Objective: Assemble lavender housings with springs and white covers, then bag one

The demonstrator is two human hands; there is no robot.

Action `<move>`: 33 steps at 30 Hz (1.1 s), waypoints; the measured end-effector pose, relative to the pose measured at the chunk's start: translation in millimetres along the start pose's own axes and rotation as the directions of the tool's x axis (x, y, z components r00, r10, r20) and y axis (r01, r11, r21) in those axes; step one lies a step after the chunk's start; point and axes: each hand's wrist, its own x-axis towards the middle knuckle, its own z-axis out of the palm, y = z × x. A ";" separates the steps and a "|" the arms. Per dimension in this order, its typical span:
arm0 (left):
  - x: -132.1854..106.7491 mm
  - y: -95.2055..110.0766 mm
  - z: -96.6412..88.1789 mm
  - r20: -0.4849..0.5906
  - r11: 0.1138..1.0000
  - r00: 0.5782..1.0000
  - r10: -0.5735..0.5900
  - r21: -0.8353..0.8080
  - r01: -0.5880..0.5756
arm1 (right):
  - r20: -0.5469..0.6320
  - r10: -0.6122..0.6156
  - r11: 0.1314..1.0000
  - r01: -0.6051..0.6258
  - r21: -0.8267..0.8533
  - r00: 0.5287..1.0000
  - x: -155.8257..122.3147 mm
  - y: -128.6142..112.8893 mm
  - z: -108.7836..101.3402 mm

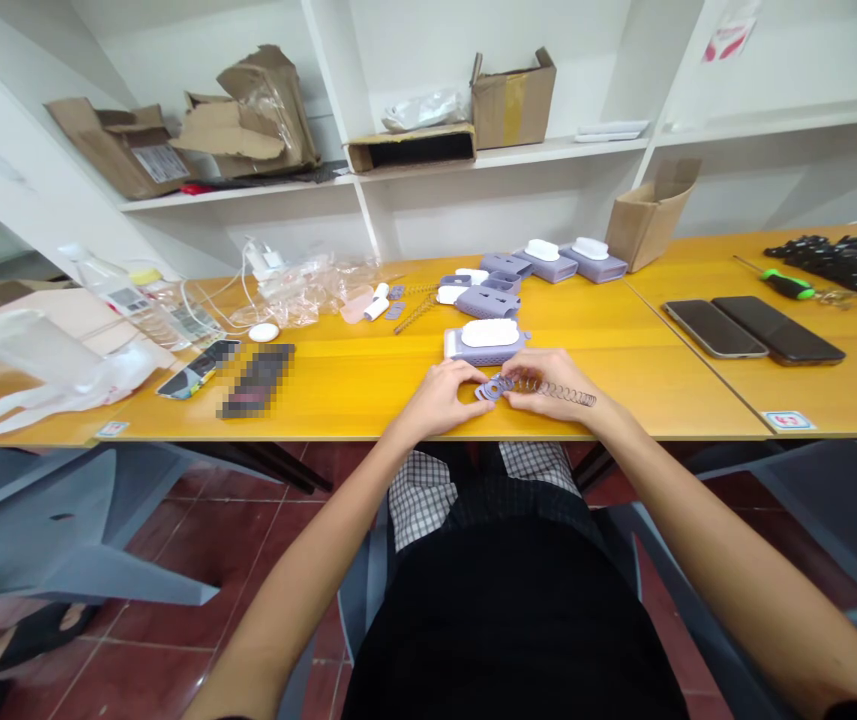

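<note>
Lilac plastic piece (486,389), small and flat, pinched at the near edge of the yellow bench (368,385) between left hand (439,395) and right hand (548,378). Fingers of both hands closed around it, thumbs on top. Coiled metal spring (567,393) touching the piece at 1 end, trailing right along the right wrist, lying on the bench. Just behind the hands, 1 lilac case with white insert (486,341); farther back, more lilac cases (540,264) and a second spring (414,312). Well to the right, 2 dark phones (750,328) lying flat and a green-handled screwdriver (784,284). To the left, clear plastic bags (308,290) and another phone (199,368).

Risk, as a judgement: spring free along most of its length, so likely to kink or flick off the bench edge under a sideways push. Piece small and held at the very rim, so a slip of the thumbs could drop it toward the lap or the tiled floor (195,520). Exact seating of spring in piece too small to tell.
</note>
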 end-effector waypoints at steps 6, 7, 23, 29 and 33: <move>-0.6 0.1 -1.3 0.004 0.983 0.997 -0.074 -0.167 0.073 | 0.042 -0.073 0.995 0.076 -0.058 0.996 1.5 -1.0 -4.5; -0.7 0.4 -1.8 0.009 0.979 0.996 -0.085 -0.183 0.085 | 0.046 -0.092 0.993 0.095 -0.069 0.995 2.2 -1.4 -3.9; -2.1 5.2 -7.9 0.083 0.921 0.991 -0.109 -0.365 0.132 | 0.125 -0.169 0.966 0.190 -0.178 0.978 5.8 -11.5 2.2; -2.2 4.0 -8.5 0.103 0.915 0.989 -0.106 -0.379 0.137 | 0.144 -0.181 0.965 0.203 -0.165 0.973 6.8 -19.7 1.0; -2.1 1.9 -9.1 0.113 0.928 0.991 -0.077 -0.354 0.113 | 0.153 -0.200 0.960 0.225 -0.166 0.968 6.3 -18.7 -1.8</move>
